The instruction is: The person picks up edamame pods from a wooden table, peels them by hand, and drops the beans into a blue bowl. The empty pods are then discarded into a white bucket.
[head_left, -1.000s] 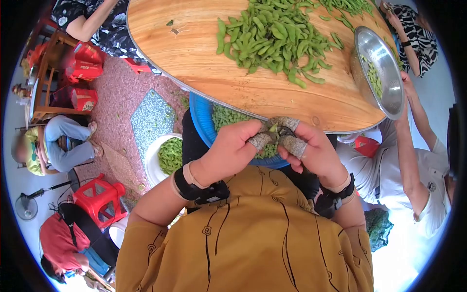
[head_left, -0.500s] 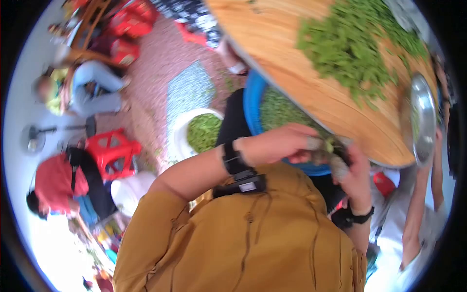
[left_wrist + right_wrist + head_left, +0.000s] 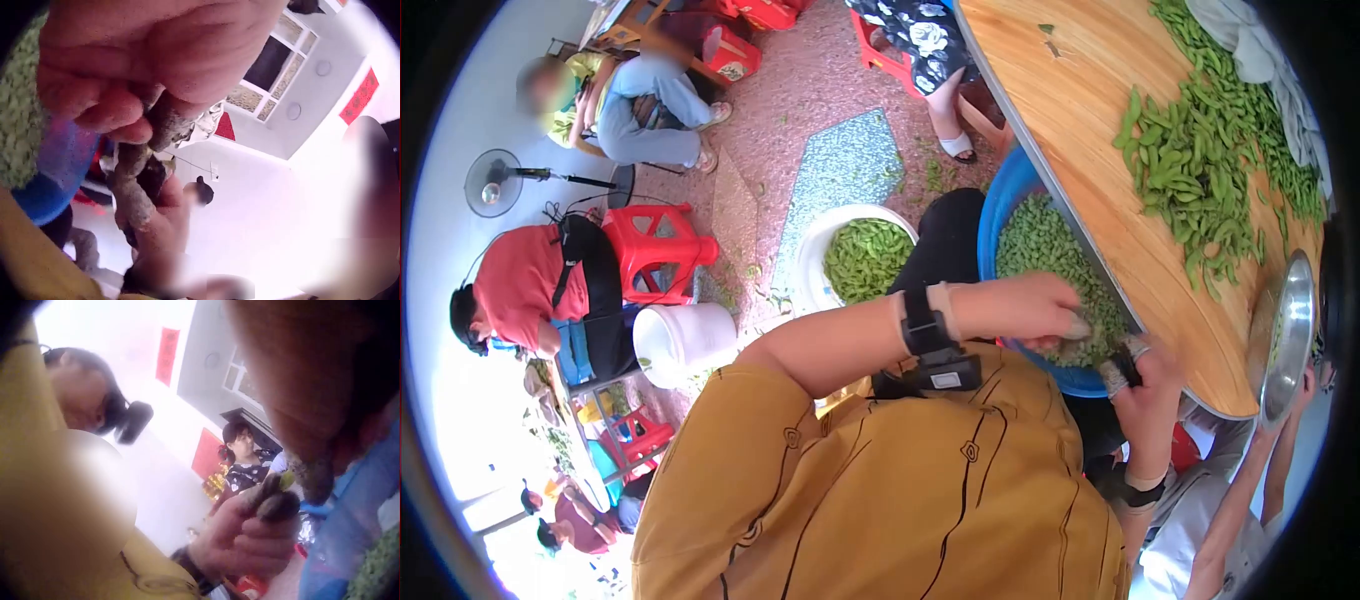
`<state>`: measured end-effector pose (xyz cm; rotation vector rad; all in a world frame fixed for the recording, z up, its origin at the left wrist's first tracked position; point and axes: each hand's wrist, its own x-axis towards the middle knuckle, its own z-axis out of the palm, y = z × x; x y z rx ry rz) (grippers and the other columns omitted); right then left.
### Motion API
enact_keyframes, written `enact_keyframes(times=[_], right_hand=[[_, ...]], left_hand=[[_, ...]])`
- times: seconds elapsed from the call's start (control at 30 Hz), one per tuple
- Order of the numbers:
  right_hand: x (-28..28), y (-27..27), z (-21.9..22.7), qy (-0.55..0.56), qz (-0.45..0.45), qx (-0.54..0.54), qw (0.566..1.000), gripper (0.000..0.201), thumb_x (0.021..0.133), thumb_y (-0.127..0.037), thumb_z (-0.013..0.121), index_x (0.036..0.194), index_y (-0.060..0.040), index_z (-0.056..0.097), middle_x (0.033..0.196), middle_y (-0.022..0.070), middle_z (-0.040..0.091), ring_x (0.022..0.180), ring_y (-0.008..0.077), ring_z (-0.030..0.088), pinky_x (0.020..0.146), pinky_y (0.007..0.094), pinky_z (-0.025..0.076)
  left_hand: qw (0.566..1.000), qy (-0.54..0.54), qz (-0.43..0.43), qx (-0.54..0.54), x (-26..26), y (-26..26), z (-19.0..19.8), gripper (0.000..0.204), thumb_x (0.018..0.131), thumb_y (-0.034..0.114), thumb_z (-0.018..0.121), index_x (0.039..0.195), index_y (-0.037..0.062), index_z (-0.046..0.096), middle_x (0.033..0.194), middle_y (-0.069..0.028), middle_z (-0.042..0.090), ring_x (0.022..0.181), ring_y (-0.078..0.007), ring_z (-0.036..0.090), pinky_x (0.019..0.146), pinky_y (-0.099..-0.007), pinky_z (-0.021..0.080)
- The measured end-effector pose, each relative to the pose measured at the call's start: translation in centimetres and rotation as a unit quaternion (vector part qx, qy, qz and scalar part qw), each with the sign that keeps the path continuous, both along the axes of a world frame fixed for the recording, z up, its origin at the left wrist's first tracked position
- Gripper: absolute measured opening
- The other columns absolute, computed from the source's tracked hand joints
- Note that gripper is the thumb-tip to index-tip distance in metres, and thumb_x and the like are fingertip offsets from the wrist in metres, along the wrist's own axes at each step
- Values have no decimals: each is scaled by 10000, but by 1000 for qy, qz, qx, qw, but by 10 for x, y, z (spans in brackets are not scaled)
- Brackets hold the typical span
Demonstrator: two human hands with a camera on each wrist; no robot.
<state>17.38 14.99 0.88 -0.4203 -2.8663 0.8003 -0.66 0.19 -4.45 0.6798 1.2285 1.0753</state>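
Note:
My left hand (image 3: 1022, 305) is over the blue basin (image 3: 992, 210), which holds shelled green beans (image 3: 1050, 240). In the right wrist view its wrapped thumb and finger pinch a small green bean pod (image 3: 287, 481). My right hand (image 3: 1145, 395) is by the basin's near rim, close to the table edge. Grey wraps cover its thumb and index finger. Between them it grips a small black object (image 3: 1129, 364), seen in the left wrist view too as a dark piece (image 3: 152, 179); its kind is unclear. Loose green bean pods (image 3: 1190, 190) lie heaped on the wooden table (image 3: 1070, 110).
A metal colander (image 3: 1293, 320) tilts at the table's right edge, near another person's arms (image 3: 1250, 465). On the floor to the left stand a white bucket (image 3: 804, 255) of pods, another white bucket (image 3: 700, 345) and a red stool (image 3: 650, 245). Several people sit around.
The head view has swung left, so the table sits further right. Earlier my hands met around a pod at the table edge; now they are apart, the left over the basin.

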Motion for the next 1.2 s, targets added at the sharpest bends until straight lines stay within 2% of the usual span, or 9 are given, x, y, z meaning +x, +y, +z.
enact_keyframes(times=[0.17, 0.27, 0.43, 0.63, 0.77, 0.87, 1.07, 1.13, 1.2], right_hand=[[7, 32, 4, 36, -144, -33, 988, 246, 815, -79, 647, 1044, 7, 622, 977, 171, 639, 879, 285, 623, 795, 358, 476], [-3, 67, -3, 94, -188, 50, 976, 293, 871, -105, 596, 1131, 30, 583, 1021, 191, 639, 947, 330, 614, 858, 374, 462], [-23, 78, -13, 26, -202, 117, 972, 200, 832, -94, 598, 962, 50, 547, 870, 255, 563, 804, 431, 552, 702, 426, 449], [-19, 75, -17, 45, -204, 113, 971, 213, 838, -94, 605, 988, 49, 558, 857, 219, 593, 782, 378, 586, 706, 404, 464], [-10, 73, -14, 103, -231, -16, 967, 311, 847, -74, 646, 1129, 37, 576, 867, 51, 619, 794, 148, 569, 758, 280, 469], [-10, 48, 3, 148, -182, -105, 966, 364, 812, -31, 680, 1156, 19, 570, 841, 31, 595, 759, 111, 535, 739, 244, 455], [-4, 13, 26, 81, -52, -67, 993, 414, 763, -12, 710, 1152, 11, 569, 869, 56, 611, 704, 123, 537, 690, 248, 469], [4, 16, 19, 81, -39, -30, 995, 419, 758, -18, 704, 1154, 9, 569, 925, 69, 639, 789, 143, 601, 720, 267, 492], [3, 11, 17, 94, -87, -90, 988, 428, 754, -39, 709, 1156, 2, 569, 980, 87, 655, 859, 166, 624, 754, 286, 503]], left_hand=[[932, 344, 52, -104, -39, -75, -7, 334, 852, 339, 598, 745, 24, 624, 652, -99, 602, 576, -186, 589, 548, -320, 458], [878, 460, 19, -134, -47, -123, -42, 304, 793, 304, 575, 753, 7, 626, 722, -213, 603, 722, -391, 605, 661, -460, 471], [803, 506, -65, -308, -52, -154, -51, 305, 756, 326, 631, 856, 46, 697, 818, -189, 666, 801, -357, 654, 692, -457, 511], [745, 521, -92, -406, -49, -172, -70, 202, 744, 227, 651, 819, 49, 710, 830, -149, 689, 825, -325, 676, 687, -444, 535], [818, 518, 107, -225, -47, -137, -40, 309, 777, 332, 624, 801, 28, 672, 786, -214, 643, 777, -388, 633, 673, -473, 505], [877, 437, 198, 31, -34, -72, -6, 269, 857, 287, 618, 835, 19, 597, 757, -200, 594, 751, -376, 601, 647, -422, 478], [896, 373, 86, 225, 13, 30, 30, 256, 909, 272, 529, 935, 29, 605, 781, -203, 599, 686, -341, 607, 614, -399, 488], [993, 52, -20, 106, 17, 39, 49, 279, 930, 268, 501, 1052, 50, 626, 764, -93, 613, 601, -179, 589, 528, -299, 471], [994, 11, -19, 107, 16, 39, 47, 290, 938, 264, 493, 1102, 61, 620, 754, -49, 597, 595, -116, 557, 508, -252, 448]])
